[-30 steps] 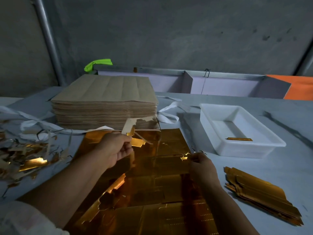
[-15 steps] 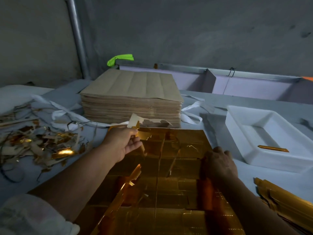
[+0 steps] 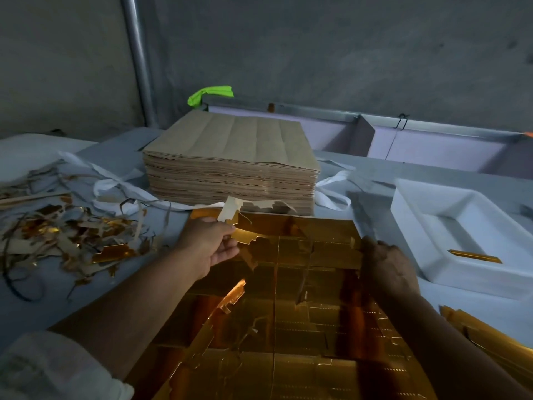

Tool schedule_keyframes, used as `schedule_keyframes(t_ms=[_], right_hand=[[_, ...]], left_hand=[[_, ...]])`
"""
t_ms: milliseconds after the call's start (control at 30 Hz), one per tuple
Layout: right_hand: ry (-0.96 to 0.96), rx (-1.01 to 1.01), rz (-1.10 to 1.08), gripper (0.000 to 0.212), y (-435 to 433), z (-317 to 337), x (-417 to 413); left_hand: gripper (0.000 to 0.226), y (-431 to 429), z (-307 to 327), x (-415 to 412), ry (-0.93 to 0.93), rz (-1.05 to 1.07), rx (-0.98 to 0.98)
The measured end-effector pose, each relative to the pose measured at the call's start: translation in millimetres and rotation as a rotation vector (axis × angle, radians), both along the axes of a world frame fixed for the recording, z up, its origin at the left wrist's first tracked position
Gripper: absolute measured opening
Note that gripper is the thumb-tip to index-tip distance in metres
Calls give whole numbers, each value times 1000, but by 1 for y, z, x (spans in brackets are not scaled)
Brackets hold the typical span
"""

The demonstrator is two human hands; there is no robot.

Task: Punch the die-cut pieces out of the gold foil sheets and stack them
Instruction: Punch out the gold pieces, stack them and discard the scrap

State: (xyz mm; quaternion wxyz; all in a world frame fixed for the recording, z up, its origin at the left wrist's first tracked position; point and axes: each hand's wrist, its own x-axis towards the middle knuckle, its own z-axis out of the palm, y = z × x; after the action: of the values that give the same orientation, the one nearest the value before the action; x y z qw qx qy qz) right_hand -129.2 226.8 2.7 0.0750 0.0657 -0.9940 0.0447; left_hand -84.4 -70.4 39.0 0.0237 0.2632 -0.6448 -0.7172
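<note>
Right hand slid to 3 o'clock edge of gold foil sheet, fingers flat, pressing. Left hand pinches scrap strip at 12 o'clock edge. Sheet lies mid-counter. Peel slow, keep pieces whole.

A rough grey concrete wall fills the upper half of the view, blotched with darker marks. Against it on the left stands an upright metal pipe. In front lies a wide table with a pale grey-blue top. Along the table's far edge runs a metal rail above lilac-white panels, split by an angled grey divider. Something bright green, perhaps a cloth, sits at the rail's left end. A sliver of orange shows at the far right. The light is dim and even.
</note>
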Motion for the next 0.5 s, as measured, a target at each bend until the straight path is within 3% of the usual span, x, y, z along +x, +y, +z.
schedule_keyframes(t_ms=[167,300,500], right_hand=[[13,7,313,28,-32,20,2],[-185,42,521,44,-58,15,13],[-272,93,584,38,-69,3,24]], left_hand=[[2,-7,-13,0,-34,2,-54],[4,-10,-20,2,-66,2,-63],[3,-14,-24,7,-86,3,-60]])
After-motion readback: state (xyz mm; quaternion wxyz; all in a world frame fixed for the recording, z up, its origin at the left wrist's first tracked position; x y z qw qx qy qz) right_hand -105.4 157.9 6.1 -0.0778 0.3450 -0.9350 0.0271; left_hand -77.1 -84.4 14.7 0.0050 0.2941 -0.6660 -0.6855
